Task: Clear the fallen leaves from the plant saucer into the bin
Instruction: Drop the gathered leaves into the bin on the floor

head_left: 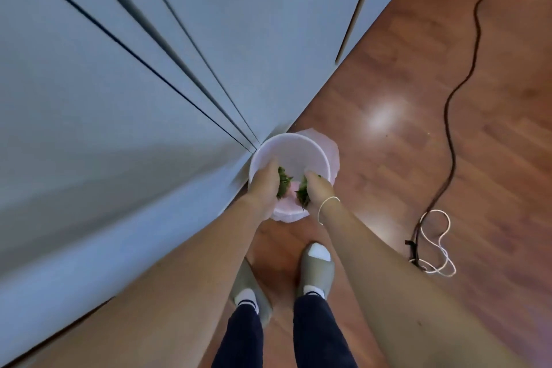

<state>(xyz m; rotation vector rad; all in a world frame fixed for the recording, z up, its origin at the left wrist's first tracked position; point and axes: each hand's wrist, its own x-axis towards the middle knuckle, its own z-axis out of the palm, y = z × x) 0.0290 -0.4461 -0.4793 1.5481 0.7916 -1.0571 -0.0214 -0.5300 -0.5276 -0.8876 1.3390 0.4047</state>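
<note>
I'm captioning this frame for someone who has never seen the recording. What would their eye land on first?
First, the two hands, left hand and right hand, each gripping a clump of green leaves over the white bin at the centre, on the wooden floor beside pale blue cabinet doors. Next, the dark cable snaking down the floor on the right, and the person's slippered feet below the bin.

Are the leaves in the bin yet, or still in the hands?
Still in the hands. Left hand and right hand each grip green leaves over the white bin.
</note>
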